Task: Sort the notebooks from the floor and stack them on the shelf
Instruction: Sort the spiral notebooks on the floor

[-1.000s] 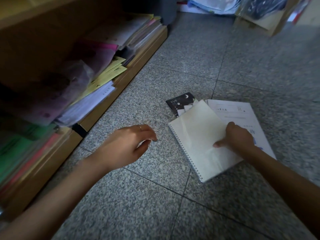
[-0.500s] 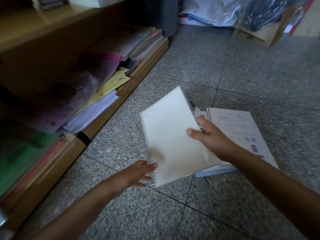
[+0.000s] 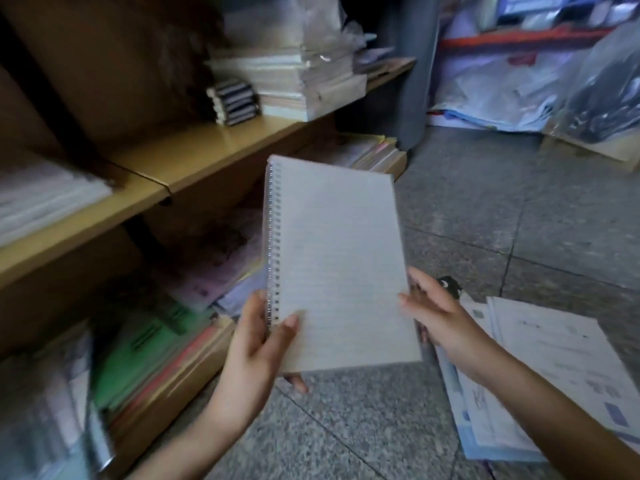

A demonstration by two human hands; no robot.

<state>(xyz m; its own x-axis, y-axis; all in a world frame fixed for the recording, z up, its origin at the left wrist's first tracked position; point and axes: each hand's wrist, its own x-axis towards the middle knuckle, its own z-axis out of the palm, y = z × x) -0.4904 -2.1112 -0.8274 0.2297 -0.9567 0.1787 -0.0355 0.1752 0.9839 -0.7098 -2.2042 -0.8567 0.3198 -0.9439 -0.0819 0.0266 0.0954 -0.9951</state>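
I hold a white spiral notebook (image 3: 339, 265) up in front of the wooden shelf (image 3: 207, 150), its wire binding on the left. My left hand (image 3: 256, 344) grips its lower left corner, thumb on the page and fingers underneath. My right hand (image 3: 440, 320) touches the notebook's right edge with fairly straight fingers. More white and pale blue notebooks (image 3: 540, 368) lie on the grey floor at the right. Behind my right hand a small black notebook (image 3: 450, 287) shows only in part.
The middle shelf board carries a tall paper stack (image 3: 294, 84) and a small dark striped stack (image 3: 235, 102), with bare board to their left. The bottom shelf is packed with green and pink books (image 3: 149, 344). Plastic bags (image 3: 502, 81) pile up at the back right.
The spiral notebook went from the floor up to shelf height. My left hand took hold of its lower left corner, and my right hand loosened to a touch on the right edge. The view tilted up.
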